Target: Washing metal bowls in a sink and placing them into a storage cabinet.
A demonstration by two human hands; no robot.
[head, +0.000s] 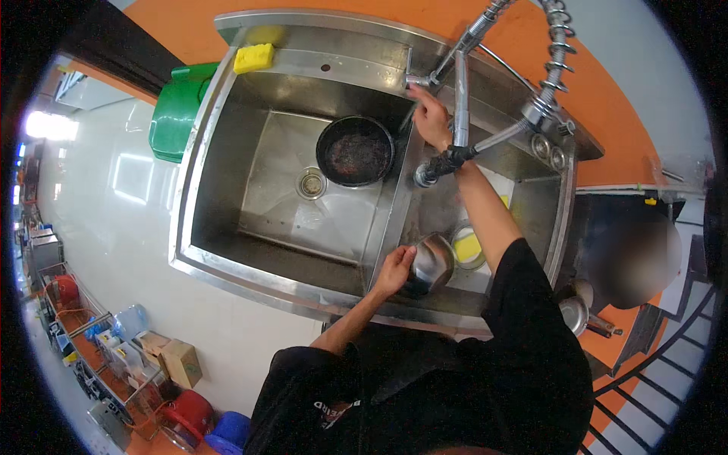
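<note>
Over the right basin of a stainless steel sink (392, 227), my left hand (396, 270) grips a metal bowl (433, 264) by its rim; the bowl is tilted. My right hand (430, 116) reaches to the faucet's lever valve (420, 81), fingers extended; whether they touch it I cannot tell. The spray head (424, 175) hangs across my right forearm. A dark round pan (355, 151) lies in the left basin beside the drain (311, 183). In the right basin a yellow sponge (467, 248) sits in a round container, near the bowl.
Another yellow sponge (253, 58) rests on the sink's back left ledge. A green bin (182, 114) stands left of the sink. The spring hose (554, 68) rises at the back right. Pans (574, 315) lie at the right; a blurred round shape is beyond. Shelving with containers stands lower left.
</note>
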